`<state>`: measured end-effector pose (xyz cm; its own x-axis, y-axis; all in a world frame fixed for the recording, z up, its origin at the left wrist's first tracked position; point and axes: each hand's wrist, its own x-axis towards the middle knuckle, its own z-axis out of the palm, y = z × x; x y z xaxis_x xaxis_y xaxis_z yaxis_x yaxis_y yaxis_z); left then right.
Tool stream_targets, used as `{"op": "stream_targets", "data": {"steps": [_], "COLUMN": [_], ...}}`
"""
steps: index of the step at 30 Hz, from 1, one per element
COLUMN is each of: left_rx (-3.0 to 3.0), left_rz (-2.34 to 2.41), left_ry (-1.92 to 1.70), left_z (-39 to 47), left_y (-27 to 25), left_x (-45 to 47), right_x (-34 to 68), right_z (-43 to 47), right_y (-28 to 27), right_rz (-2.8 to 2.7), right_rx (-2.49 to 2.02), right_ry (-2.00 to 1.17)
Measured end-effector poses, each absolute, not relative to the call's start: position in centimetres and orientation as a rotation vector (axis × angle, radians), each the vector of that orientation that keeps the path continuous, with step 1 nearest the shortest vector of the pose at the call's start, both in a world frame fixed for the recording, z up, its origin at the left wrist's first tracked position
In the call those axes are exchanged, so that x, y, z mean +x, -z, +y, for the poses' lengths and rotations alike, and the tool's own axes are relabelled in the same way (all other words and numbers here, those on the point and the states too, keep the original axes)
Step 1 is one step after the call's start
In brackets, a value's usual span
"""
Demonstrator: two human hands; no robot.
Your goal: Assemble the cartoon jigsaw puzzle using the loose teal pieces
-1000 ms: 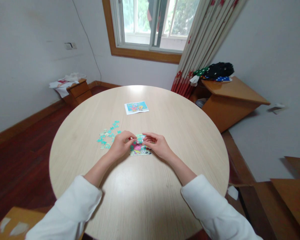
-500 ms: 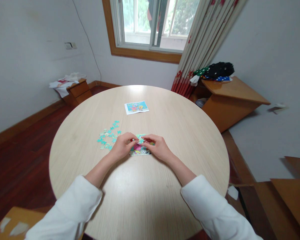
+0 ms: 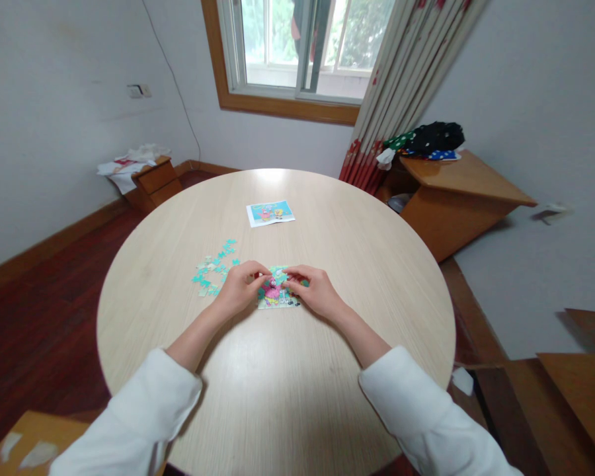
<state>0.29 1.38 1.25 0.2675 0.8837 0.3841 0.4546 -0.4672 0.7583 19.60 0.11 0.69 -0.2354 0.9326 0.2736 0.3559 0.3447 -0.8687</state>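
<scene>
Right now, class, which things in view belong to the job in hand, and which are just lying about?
Belong to the job:
partly assembled puzzle, between left hand and right hand
loose puzzle pieces
printed picture, probably for reference

Just lying about, apparently:
spotted cloth on the wooden cabinet
white clutter on the small drawer unit

Smooth wood-grain tabletop (image 3: 277,383), paper picture (image 3: 271,213), card-like puzzle pieces (image 3: 211,267)

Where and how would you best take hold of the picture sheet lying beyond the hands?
Probably pinch the picture sheet by the white margin on its left edge, with the left hand coming from the left. It lies flat and looks thin, so an edge pinch should suit it, and gripping that margin would leave the printed part uncovered.
</scene>
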Motion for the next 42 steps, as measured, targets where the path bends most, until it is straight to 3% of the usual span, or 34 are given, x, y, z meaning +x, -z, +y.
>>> {"op": "stream_targets", "data": {"steps": [13, 42], "left_rx": [1.999, 1.989], "left_rz": [1.287, 1.323], "left_ry": [-1.113, -1.186], "left_z": [1.3, 1.6], "left_y": [-1.9, -2.0], "left_x": [-0.1, -0.5], "right_x": [22.2, 22.0], "right_z": [2.2, 2.1], "right_y": [0.5, 0.5], "right_rz": [-1.617, -1.650], "right_rx": [-1.352, -1.367], "right_ry": [-0.709, -0.710]}}
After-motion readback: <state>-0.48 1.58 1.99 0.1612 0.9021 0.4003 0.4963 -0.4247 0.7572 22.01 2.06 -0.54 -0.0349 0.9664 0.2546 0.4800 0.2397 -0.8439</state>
